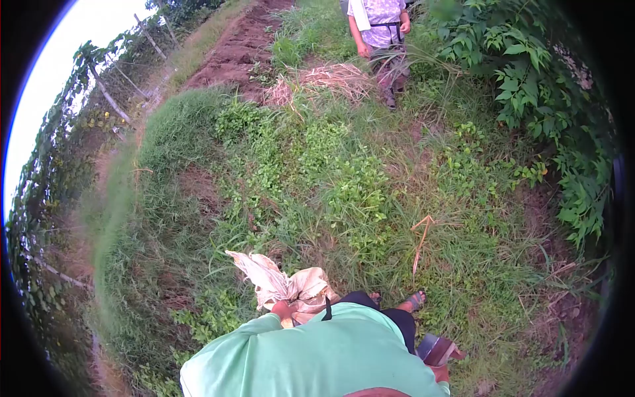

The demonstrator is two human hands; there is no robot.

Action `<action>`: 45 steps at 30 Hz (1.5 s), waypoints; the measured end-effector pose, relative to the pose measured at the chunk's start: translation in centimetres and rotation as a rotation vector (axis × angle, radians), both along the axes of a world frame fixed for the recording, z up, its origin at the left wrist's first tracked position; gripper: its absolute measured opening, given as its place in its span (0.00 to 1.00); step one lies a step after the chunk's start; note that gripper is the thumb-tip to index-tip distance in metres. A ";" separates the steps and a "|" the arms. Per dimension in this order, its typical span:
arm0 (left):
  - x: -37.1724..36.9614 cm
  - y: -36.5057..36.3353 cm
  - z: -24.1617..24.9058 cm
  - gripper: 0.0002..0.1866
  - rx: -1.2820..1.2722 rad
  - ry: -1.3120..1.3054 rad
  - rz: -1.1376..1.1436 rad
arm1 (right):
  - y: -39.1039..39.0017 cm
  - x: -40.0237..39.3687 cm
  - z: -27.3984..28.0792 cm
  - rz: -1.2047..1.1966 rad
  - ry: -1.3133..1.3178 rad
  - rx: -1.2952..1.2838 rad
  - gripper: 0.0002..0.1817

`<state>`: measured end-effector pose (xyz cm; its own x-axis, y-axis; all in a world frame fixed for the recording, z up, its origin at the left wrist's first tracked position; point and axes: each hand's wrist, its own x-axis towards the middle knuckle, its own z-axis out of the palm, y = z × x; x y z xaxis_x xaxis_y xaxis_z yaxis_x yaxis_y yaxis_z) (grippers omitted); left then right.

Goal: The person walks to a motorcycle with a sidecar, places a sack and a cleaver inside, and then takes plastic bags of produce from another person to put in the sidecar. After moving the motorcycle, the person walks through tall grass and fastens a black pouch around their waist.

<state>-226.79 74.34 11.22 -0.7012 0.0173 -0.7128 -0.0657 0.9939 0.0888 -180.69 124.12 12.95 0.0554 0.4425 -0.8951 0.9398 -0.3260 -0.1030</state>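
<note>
My left hand [283, 312] is closed around the gathered neck of a pale, cream-coloured sack [312, 286]. The sack's loose top flares out to the upper left of the hand, and its lower part bulges to the right beside my dark trousers. Low on the right side, my right hand [442, 374] is at a dark, flat object [434, 349] with a brownish face, which it appears to grip. My body and the angle hide part of that object, so its exact kind does not show.
Grass and low weeds [350, 178] cover the ground ahead. Another person [385, 40] stands farther up, near a heap of dry straw [337, 79]. Tilled brown soil [231, 49] runs behind at left. Leafy bushes [529, 86] line the right; slanted posts [111, 96] stand left.
</note>
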 end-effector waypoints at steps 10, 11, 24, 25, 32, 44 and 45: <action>3.8 -2.6 -2.8 0.44 0.030 -0.020 -0.016 | 0.7 -1.0 0.9 0.016 -0.028 -0.007 0.38; 4.0 -3.2 -4.8 0.44 0.008 -0.053 -0.001 | 0.7 -1.9 1.2 0.026 -0.021 -0.001 0.38; 4.6 -0.5 -4.0 0.43 0.053 -0.019 0.089 | 2.7 -12.3 -2.7 0.163 0.160 0.015 0.34; 4.4 -0.1 -3.7 0.42 0.046 -0.026 0.091 | 2.8 -12.3 -2.8 0.170 0.161 0.017 0.34; 3.2 1.4 -4.3 0.40 0.066 -0.033 0.020 | 3.2 -11.7 -3.7 0.188 0.162 0.015 0.32; 2.1 1.4 -5.3 0.38 0.130 0.031 0.023 | 4.9 -8.7 -3.8 0.274 0.069 -0.002 0.29; 1.8 2.1 -3.7 0.38 0.121 0.025 0.013 | 4.9 -8.3 -3.8 0.281 0.065 -0.002 0.28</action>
<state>-224.97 76.47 7.54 -0.7196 0.0929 -0.6881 -0.0749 0.9748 0.2100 -189.01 129.04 9.15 -0.1268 0.4305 -0.8937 0.9847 -0.0541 -0.1657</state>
